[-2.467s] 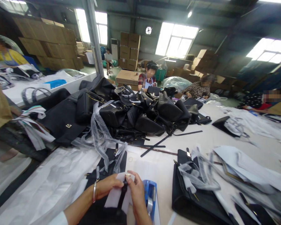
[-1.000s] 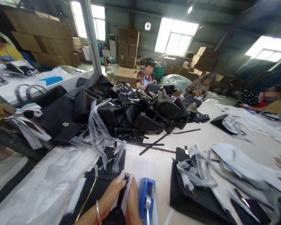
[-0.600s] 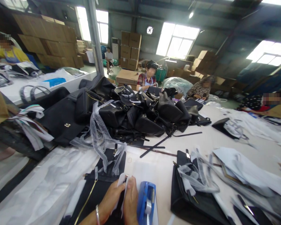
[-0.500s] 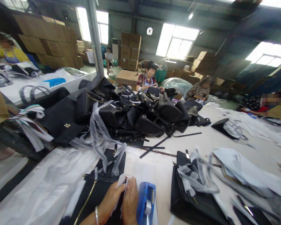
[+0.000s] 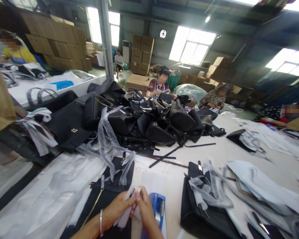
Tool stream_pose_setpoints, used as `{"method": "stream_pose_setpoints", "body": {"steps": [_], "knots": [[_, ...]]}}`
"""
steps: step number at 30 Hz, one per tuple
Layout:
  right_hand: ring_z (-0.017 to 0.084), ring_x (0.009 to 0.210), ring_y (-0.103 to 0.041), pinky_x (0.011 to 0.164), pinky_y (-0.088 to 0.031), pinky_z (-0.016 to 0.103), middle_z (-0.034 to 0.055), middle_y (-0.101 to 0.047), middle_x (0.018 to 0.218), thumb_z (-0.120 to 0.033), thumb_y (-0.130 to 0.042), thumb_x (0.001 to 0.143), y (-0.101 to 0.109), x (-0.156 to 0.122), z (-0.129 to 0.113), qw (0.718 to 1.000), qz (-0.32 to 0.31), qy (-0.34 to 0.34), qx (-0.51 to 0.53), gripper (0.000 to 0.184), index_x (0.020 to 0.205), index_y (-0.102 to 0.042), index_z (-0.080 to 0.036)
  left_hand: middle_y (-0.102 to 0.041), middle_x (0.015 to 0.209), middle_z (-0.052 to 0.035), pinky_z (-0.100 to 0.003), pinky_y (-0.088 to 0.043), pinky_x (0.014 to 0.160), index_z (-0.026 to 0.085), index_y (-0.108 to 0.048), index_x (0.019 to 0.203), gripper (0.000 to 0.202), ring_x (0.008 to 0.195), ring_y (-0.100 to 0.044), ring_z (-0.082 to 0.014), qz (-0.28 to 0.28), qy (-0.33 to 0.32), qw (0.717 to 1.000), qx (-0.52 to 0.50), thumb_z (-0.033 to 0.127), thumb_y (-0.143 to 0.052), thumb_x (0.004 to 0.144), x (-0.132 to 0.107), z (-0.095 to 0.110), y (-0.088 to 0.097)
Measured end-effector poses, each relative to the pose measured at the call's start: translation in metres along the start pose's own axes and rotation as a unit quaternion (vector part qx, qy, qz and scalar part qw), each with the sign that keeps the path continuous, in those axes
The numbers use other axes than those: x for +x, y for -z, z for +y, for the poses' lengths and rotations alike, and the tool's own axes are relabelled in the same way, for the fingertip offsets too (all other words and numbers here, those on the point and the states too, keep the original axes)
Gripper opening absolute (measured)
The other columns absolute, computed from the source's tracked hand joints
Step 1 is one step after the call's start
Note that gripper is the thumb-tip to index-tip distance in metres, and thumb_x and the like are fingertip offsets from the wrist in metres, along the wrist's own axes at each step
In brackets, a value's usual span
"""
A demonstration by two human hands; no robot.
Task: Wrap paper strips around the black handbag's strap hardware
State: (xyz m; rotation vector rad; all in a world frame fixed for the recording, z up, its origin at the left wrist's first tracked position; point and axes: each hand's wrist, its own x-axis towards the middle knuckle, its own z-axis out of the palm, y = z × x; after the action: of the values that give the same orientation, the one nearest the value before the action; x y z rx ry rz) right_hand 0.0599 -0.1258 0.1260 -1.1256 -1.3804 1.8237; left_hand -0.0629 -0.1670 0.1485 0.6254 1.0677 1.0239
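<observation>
My left hand (image 5: 122, 207), with a silver bangle at the wrist, closes around a white wrapping strip (image 5: 124, 219). The fingers of my right hand (image 5: 145, 204) pinch the strip's upper end, meeting the left thumb. A small glint of metal shows at that end; what the strip encloses is mostly hidden. Beneath the left forearm lies a black bag (image 5: 96, 202) with a gold zipper and clear plastic-wrapped straps (image 5: 107, 142). Just right of my right hand, partly covered by it, stands a blue tape dispenser (image 5: 159, 207).
A heap of black bags (image 5: 139, 124) fills the table's middle. Another black bag (image 5: 201, 212) with wrapped handles lies at right, beside white and grey sheets (image 5: 261, 186). White plastic (image 5: 49, 196) covers the left side. A person in plaid (image 5: 153, 88) works beyond the heap.
My right hand has shifted from lying flat along the strip to pinching its upper end. The wrapping now tilts more to the left, and the black strap seen inside it is covered.
</observation>
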Motion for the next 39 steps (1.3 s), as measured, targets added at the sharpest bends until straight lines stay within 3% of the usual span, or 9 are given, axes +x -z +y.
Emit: {"method": "stream_pose_setpoints", "body": {"steps": [4, 11, 14, 18, 22, 26, 31, 35, 39], "knots": [[0.016, 0.049, -0.056, 0.054, -0.045, 0.028, -0.0035, -0.054, 0.054, -0.065, -0.059, 0.075, 0.01, -0.005, -0.02, 0.98, -0.096, -0.059, 0.166, 0.055, 0.102, -0.06, -0.017, -0.054, 0.057, 0.0007, -0.023, -0.038, 0.055, 0.013, -0.06, 0.069, 0.047, 0.051, -0.048, -0.0103, -0.052, -0.005, 0.999, 0.011, 0.058, -0.053, 0.081, 0.003, -0.001, 0.001], [0.012, 0.039, -0.048, 0.043, -0.041, 0.023, -0.0049, -0.048, 0.047, -0.06, -0.055, 0.081, 0.002, -0.004, 0.003, 0.985, -0.018, -0.052, 0.162, 0.051, 0.105, -0.063, -0.016, -0.06, 0.064, -0.001, -0.022, -0.041, 0.054, 0.015, -0.063, 0.074, 0.038, 0.053, -0.053, -0.0119, -0.071, 0.04, 0.993, 0.084, 0.052, -0.06, 0.078, 0.01, 0.006, 0.002], [0.013, 0.044, -0.05, 0.044, -0.041, 0.023, -0.0032, -0.052, 0.051, -0.055, -0.055, 0.083, 0.001, -0.002, 0.012, 0.993, 0.05, -0.027, 0.105, 0.043, 0.1, -0.066, -0.017, -0.063, 0.064, -0.0027, -0.025, -0.046, 0.061, 0.015, -0.067, 0.075, 0.038, 0.059, -0.056, -0.0152, -0.025, -0.001, 0.997, 0.075, 0.052, -0.061, 0.077, 0.009, 0.002, -0.005], [0.019, 0.078, -0.06, 0.072, -0.048, 0.027, 0.0019, -0.066, 0.079, -0.045, -0.055, 0.086, -0.004, -0.004, 0.01, 0.99, 0.125, 0.051, -0.026, 0.027, 0.087, -0.068, -0.021, -0.07, 0.078, -0.0046, -0.029, -0.048, 0.074, 0.016, -0.069, 0.097, 0.042, 0.072, -0.061, -0.0193, 0.056, -0.037, 0.998, -0.017, 0.051, -0.066, 0.074, 0.001, -0.009, -0.014], [0.019, 0.078, -0.059, 0.073, -0.046, 0.028, 0.002, -0.067, 0.08, -0.043, -0.052, 0.087, -0.014, -0.003, 0.013, 0.981, 0.176, 0.037, -0.069, 0.026, 0.083, -0.066, -0.023, -0.071, 0.083, -0.0059, -0.03, -0.048, 0.079, 0.013, -0.07, 0.095, 0.044, 0.078, -0.063, -0.0217, 0.111, -0.046, 0.993, -0.021, 0.05, -0.07, 0.07, 0.0, -0.021, -0.015], [0.019, 0.069, -0.058, 0.058, -0.045, 0.026, 0.0023, -0.065, 0.075, -0.051, -0.049, 0.087, -0.007, -0.001, 0.012, 0.994, 0.111, -0.012, 0.001, 0.035, 0.091, -0.067, -0.021, -0.069, 0.078, -0.0058, -0.026, -0.047, 0.064, 0.012, -0.069, 0.094, 0.048, 0.07, -0.06, -0.0191, 0.159, -0.054, 0.986, 0.017, 0.055, -0.064, 0.073, 0.006, -0.025, -0.013], [0.021, 0.093, -0.06, 0.073, -0.047, 0.027, 0.0054, -0.066, 0.104, -0.049, -0.061, 0.081, 0.022, -0.006, -0.005, 0.999, 0.042, 0.019, -0.027, 0.042, 0.113, -0.065, -0.022, -0.058, 0.059, -0.0003, -0.022, -0.037, 0.05, 0.013, -0.064, 0.073, 0.046, 0.051, -0.048, -0.0114, 0.166, -0.067, 0.982, 0.069, 0.059, -0.057, 0.077, 0.006, -0.019, -0.009], [0.013, 0.056, -0.051, 0.052, -0.039, 0.023, -0.0002, -0.062, 0.067, -0.047, -0.059, 0.082, 0.031, -0.008, -0.012, 1.0, 0.007, -0.002, -0.026, 0.032, 0.091, -0.068, -0.018, -0.059, 0.062, -0.0005, -0.022, -0.036, 0.051, 0.015, -0.062, 0.074, 0.044, 0.052, -0.049, -0.0117, 0.11, -0.078, 0.984, 0.12, 0.055, -0.049, 0.084, 0.004, -0.013, -0.008], [0.011, 0.05, -0.046, 0.05, -0.036, 0.022, -0.0026, -0.056, 0.056, -0.047, -0.061, 0.08, 0.032, -0.005, -0.01, 0.999, 0.028, -0.016, -0.007, 0.032, 0.072, -0.063, -0.016, -0.061, 0.066, -0.0017, -0.024, -0.039, 0.056, 0.017, -0.062, 0.079, 0.037, 0.057, -0.053, -0.0146, 0.079, -0.108, 0.966, 0.222, 0.046, -0.042, 0.09, 0.002, -0.009, -0.011]]}}
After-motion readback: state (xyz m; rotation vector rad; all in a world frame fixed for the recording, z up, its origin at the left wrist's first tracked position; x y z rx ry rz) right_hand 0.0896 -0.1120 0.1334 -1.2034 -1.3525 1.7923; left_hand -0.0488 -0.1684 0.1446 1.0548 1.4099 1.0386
